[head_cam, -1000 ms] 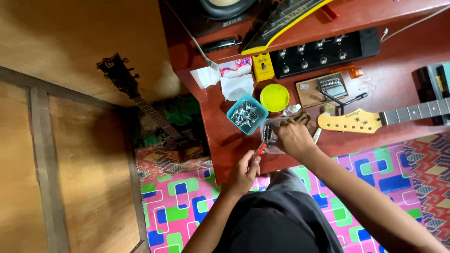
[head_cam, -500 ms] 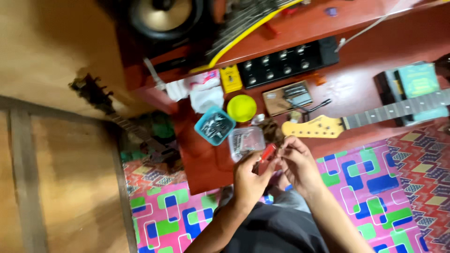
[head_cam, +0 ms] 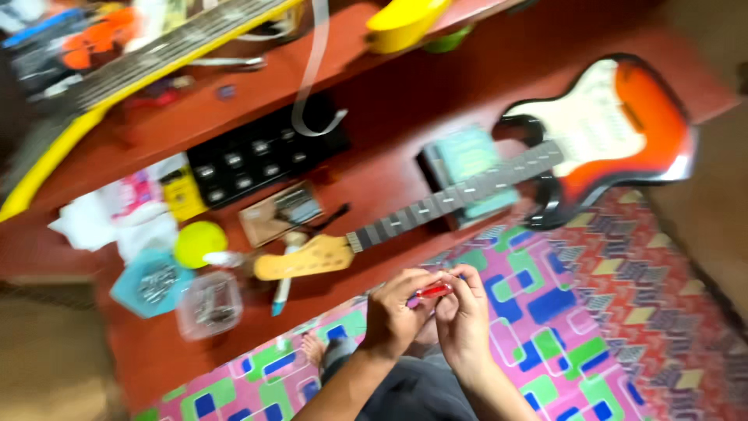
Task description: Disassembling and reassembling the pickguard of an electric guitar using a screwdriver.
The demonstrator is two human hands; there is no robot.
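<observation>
My left hand (head_cam: 393,312) and my right hand (head_cam: 467,318) meet over a colourful patterned mat (head_cam: 545,312), both pinching a small red tool (head_cam: 433,291) held level between the fingertips. What its tip looks like is hidden by my fingers. Just beyond my hands lies an electric guitar: pale headstock (head_cam: 304,257), dark fretted neck (head_cam: 460,195), sunburst body with a white pickguard (head_cam: 623,125).
On the red surface (head_cam: 389,101) to the left are a blue tub of small metal parts (head_cam: 152,284), a clear tub (head_cam: 209,304), a yellow lid (head_cam: 199,243), a black multi-switch pedal unit (head_cam: 257,156), white cloths (head_cam: 89,222) and a small teal-topped box (head_cam: 467,160) under the neck.
My right hand left the tubs and joined the left over the mat, both on the red tool. The view swung right, bringing the guitar body into sight.
</observation>
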